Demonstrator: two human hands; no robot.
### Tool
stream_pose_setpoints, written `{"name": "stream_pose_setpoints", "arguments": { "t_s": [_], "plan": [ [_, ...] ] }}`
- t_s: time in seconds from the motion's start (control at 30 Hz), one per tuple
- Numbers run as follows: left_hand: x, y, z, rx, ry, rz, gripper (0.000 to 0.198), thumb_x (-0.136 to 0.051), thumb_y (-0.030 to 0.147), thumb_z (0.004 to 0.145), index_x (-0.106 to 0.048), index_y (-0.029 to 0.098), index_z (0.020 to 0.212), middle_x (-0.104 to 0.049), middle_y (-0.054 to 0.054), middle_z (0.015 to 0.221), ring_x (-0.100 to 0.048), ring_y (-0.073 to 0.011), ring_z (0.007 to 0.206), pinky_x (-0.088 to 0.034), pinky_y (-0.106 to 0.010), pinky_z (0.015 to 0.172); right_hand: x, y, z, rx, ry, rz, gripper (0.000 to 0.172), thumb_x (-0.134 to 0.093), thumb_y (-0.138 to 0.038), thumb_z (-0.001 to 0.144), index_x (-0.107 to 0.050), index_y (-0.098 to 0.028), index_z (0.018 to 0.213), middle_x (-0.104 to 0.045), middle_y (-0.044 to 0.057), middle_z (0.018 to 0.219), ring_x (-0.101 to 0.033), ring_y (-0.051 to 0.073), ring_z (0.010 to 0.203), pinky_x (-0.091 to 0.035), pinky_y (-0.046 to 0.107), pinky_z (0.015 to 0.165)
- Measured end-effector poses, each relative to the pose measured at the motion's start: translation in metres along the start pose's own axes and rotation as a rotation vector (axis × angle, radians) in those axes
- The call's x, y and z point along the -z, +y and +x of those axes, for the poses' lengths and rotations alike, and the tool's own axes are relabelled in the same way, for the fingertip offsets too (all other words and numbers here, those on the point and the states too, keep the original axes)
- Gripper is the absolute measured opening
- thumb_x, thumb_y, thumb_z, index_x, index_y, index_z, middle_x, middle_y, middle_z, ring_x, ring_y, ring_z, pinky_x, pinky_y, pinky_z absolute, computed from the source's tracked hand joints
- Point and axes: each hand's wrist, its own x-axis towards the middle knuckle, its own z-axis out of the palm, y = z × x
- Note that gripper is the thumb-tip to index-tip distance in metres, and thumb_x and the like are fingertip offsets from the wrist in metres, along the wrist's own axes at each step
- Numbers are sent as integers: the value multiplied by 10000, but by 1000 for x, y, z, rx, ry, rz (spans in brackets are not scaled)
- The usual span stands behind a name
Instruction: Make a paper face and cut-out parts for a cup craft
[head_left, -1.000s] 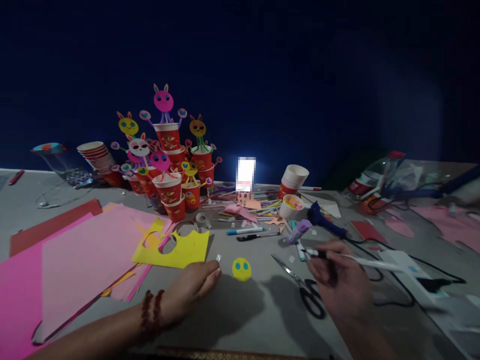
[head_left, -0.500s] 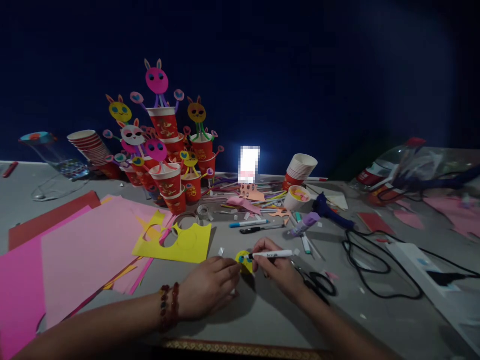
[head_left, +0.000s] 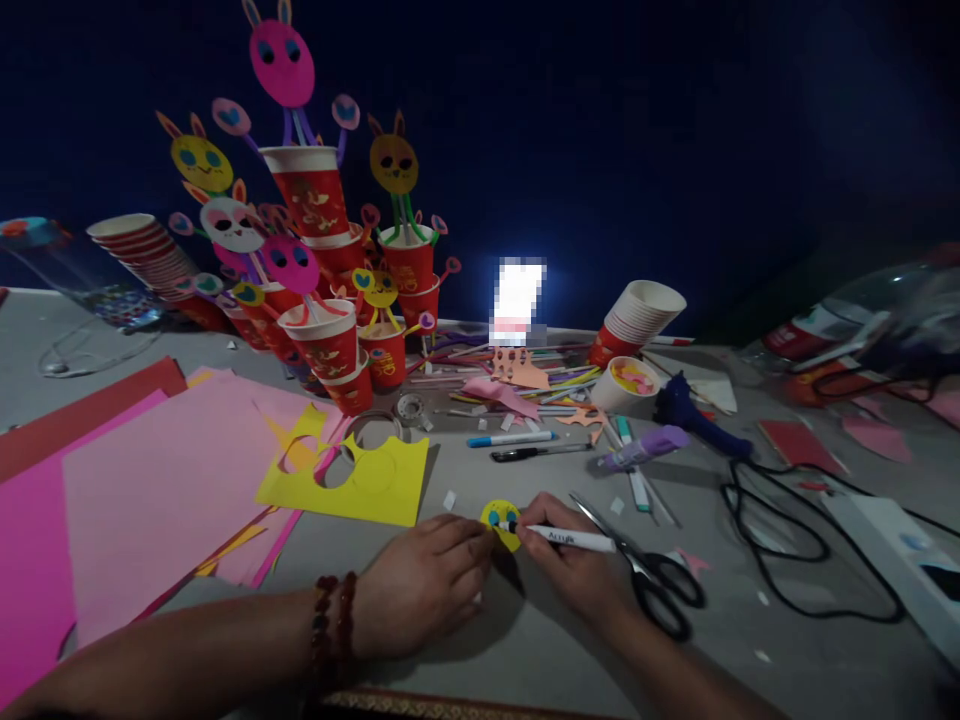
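Note:
A small yellow paper disc (head_left: 501,519) with two blue eyes lies on the grey table (head_left: 525,640) in front of me. My left hand (head_left: 424,585) rests beside it, fingertips pressing its left edge. My right hand (head_left: 574,570) grips a white marker (head_left: 574,539) whose dark tip touches the disc's face. Black-handled scissors (head_left: 652,575) lie just right of my right hand.
Pink and red paper sheets (head_left: 150,490) and a cut yellow sheet (head_left: 360,478) lie at left. Red cups with paper animal faces (head_left: 330,300) stand behind. Pens, a glue stick (head_left: 643,448), a cup stack (head_left: 637,320), a glue gun (head_left: 694,415) and black cable (head_left: 780,530) lie to the right.
My right hand came in from the right with the marker and set its tip on the yellow disc; my left hand slid over to hold the disc. The view has moved closer.

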Motion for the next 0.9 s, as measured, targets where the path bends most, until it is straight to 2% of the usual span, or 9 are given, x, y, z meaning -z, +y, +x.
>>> {"name": "stream_pose_setpoints", "arguments": {
  "t_s": [0.33,0.9],
  "plan": [
    [1,0,0,10,-3,-6,245,-492,273,963,-608,119,1114,-633,-110,1258,-544,-245,1194,-439,-389,1019,-1,1,2,-6,-60,12,197,-508,-270,878,-537,-231,687,-566,-25,616,-538,155,572,-395,248,555],
    [0,0,0,20,17,-33,252,-483,248,962,-601,107,1135,-635,-124,1257,-549,-246,1195,-450,-394,1012,-2,2,1,-9,-68,-22,182,-513,-258,871,-543,-234,694,-574,-28,628,-548,156,582,-398,249,560]
  ]
}}
